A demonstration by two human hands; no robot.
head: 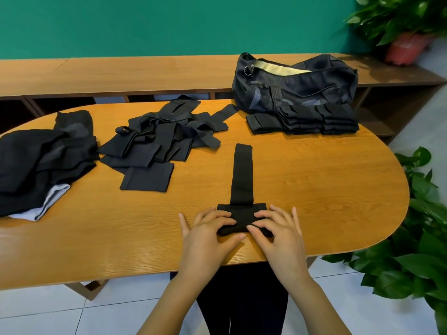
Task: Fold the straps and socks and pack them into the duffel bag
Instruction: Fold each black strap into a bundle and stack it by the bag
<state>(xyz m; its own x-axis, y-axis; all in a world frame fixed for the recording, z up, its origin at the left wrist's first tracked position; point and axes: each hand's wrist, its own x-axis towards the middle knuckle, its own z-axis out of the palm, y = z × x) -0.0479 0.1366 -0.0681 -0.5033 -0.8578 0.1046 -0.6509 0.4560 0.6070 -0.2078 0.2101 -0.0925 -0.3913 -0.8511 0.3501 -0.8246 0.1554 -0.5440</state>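
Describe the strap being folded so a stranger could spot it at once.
On the oval wooden table, at its near edge, the left hand and right hand pinch the folded end of the strap. Unlike the tangled pile to the left and the folded stack by the duffel bag, it lies alone, one tail stretched straight.

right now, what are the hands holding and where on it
Both hands, left hand and right hand, pinch the black strap at its wide, folded near end; its long narrow tail lies loose on the table.
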